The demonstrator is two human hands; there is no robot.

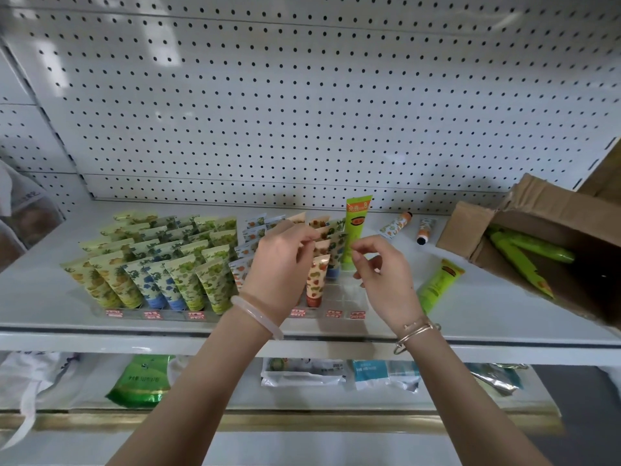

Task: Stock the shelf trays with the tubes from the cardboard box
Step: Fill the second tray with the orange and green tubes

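the left tray (100, 311) on the shelf (40, 297) looks full, packed rows of yellow, blue and green patterned tubes (151, 257) standing cap down. the right tray (346, 294) is only part done: its left lanes hold orange and strawberry tubes, its near right corner is bare, and one tall green tube (359, 227) stands at its far right. the left hand (282, 260) curls over the tops of the strawberry tubes and the right hand (383, 277) has thumb and forefinger drawn together by the foot of the tall green tube; i cannot tell whether either is actually gripping. still to go, i'd say: a green tube lying on the shelf (438, 284), two small tubes (395, 225) lying further back, and more green ones in the cardboard box (544, 210) on the right.
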